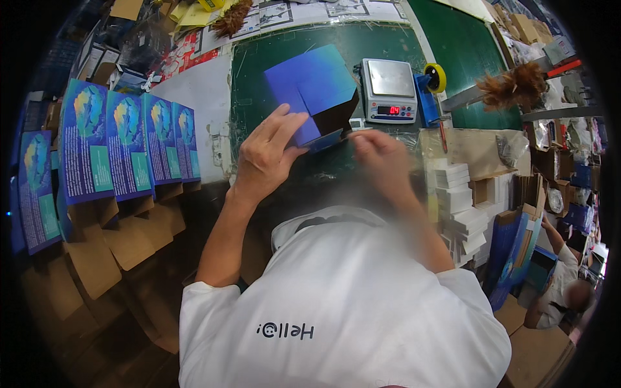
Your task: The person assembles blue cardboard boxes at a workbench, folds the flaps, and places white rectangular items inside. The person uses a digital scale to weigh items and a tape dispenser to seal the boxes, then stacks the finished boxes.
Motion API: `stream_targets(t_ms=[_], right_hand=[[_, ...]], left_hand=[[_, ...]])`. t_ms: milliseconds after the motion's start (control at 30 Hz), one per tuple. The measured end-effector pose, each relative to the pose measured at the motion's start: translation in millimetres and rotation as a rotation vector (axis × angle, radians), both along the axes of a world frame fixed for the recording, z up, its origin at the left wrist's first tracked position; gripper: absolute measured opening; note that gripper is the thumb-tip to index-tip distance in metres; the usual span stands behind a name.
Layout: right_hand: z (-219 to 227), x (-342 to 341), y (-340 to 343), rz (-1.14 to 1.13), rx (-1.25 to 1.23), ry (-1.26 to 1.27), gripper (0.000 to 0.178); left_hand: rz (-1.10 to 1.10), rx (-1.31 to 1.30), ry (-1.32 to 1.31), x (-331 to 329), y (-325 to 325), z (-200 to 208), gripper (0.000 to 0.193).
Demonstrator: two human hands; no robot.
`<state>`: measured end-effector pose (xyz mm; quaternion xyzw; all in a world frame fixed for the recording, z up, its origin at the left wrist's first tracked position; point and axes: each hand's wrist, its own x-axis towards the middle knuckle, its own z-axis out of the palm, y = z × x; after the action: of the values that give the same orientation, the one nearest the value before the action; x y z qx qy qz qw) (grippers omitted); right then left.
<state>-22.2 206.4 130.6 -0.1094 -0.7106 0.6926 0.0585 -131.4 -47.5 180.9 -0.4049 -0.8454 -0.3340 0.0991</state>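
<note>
A blue-violet cardboard box (320,84) lies at an angle on the green work surface, with a dark gap open at its near right side. My left hand (268,152) grips the box's near left part, fingers lying over a flap and thumb at the near edge. Close to the box's near right corner, my right hand (381,161) has its fingers curled together; motion blurs it, and anything between the fingertips is hidden. Just right of the box sits a white digital scale (389,90) with a bare metal plate and lit red digits.
Several printed blue boxes (90,136) with open brown flaps stand at the left. Right of the scale is a yellow tape roll (435,77) on a blue dispenser (425,97). Small white boxes (456,200) are stacked at the right. Another person (563,284) works at far right.
</note>
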Motion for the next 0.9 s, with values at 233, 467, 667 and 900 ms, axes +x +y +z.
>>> stream_targets(t_ms=[233,467,667,900], right_hand=[[26,-28,-104,-0.247,-0.104,-0.060,0.033],[-5,-28,-107,-0.315,-0.231,0.098,0.064],[-29,-25,-87,-0.298,0.423,0.114,0.050],[-23,-16,-102,-0.246,0.641,0.255,0.050]], left_hand=[[-0.014,0.181,-0.047,-3,-8,-15,0.075],[-0.091,0.216,0.070,-9,-11,-30,0.069],[-0.134,0.051,0.208,-9,-19,-20,0.046],[0.004,-0.053,0.022,-61,14,12,0.050]])
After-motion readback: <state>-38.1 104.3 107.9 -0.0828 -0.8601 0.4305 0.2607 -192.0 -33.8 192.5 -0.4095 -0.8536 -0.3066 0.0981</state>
